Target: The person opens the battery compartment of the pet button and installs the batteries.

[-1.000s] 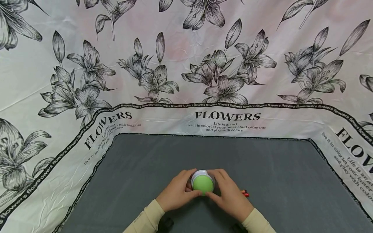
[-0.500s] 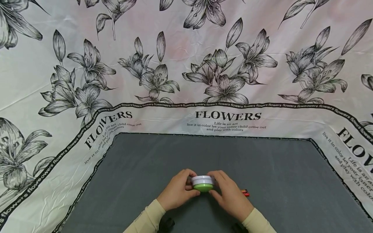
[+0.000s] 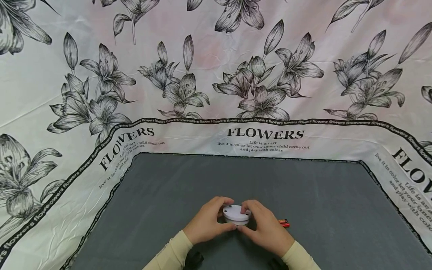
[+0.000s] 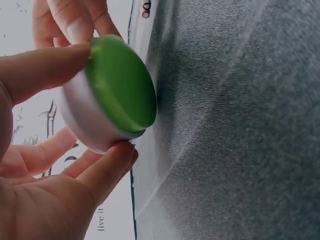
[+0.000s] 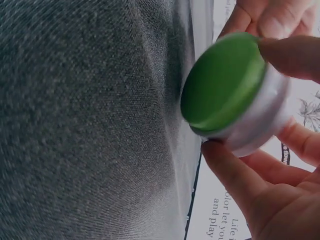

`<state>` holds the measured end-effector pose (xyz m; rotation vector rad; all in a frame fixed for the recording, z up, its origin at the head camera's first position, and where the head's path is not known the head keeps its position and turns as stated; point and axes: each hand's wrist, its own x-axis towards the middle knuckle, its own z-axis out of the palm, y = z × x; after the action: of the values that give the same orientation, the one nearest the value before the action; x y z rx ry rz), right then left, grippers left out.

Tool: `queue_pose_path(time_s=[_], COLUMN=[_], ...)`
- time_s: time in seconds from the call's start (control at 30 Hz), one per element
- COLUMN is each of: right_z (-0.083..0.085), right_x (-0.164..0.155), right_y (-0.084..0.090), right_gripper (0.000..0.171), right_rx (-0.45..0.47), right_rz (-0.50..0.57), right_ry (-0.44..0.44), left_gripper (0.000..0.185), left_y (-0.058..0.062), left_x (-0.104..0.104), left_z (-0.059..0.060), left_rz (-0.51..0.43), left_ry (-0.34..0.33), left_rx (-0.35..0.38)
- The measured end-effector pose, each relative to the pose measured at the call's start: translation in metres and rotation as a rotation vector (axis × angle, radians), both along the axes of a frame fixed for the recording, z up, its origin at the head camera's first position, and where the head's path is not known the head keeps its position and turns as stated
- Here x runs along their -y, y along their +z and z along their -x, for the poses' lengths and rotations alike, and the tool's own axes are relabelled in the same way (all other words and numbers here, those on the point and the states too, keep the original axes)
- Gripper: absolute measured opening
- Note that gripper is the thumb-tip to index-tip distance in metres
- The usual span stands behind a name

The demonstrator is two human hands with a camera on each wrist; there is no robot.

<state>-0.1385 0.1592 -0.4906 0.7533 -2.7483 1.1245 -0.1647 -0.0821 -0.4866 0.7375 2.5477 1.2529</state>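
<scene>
Hands: left hand (image 3: 206, 224) and right hand (image 3: 266, 227) meet over the grey mat (image 3: 168, 195), fingers curled around a round puck-shaped device (image 3: 237, 215).
Device: white base faces up toward the head camera; the green dome (image 4: 122, 85) faces down at the mat, lifted just clear of it.
Left grip: thumb (image 4: 45, 70) and fingers pinch the white rim (image 4: 82, 122) on opposite sides.
Right grip: thumb (image 5: 295, 55) and fingers (image 5: 235, 170) clamp the same rim from the other side.
Beside the device: small red and orange objects (image 3: 283, 223) lie on the mat just right of the right hand.
Beyond the mat: lily-printed cloth (image 3: 216, 75) lettered "FLOWERS".
Risk: both holds sit on a narrow, smooth rim; a slackened pinch would likely let the device slip and drop dome-first onto the mat, or roll toward the red objects.
</scene>
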Motion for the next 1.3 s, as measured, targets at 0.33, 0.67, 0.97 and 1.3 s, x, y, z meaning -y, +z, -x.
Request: queue_pose_path(time_s=[0.33, 0.67, 0.97, 1.3], right_z=[-0.001, -0.005, -0.006, -0.007], right_x=[0.0, 0.002, 0.008, 0.018], right_y=[-0.001, 0.004, 0.004, 0.013], right_gripper=[0.035, 0.038, 0.026, 0.016], right_rx=[0.035, 0.036, -0.254, -0.382], right_rz=[-0.064, -0.112, -0.196, -0.324], right_ry=[0.03, 0.079, 0.074, 0.09], left_gripper=[0.081, 0.087, 0.086, 0.087], left_y=[-0.004, -0.008, -0.01, -0.008], left_x=[-0.003, -0.005, -0.006, -0.006], left_z=[-0.002, -0.005, -0.006, -0.008], left_rz=[0.097, 0.156, 0.161, 0.155], left_ry=[-0.007, -0.013, -0.024, -0.028], left_rx=[-0.09, -0.09, -0.121, -0.161])
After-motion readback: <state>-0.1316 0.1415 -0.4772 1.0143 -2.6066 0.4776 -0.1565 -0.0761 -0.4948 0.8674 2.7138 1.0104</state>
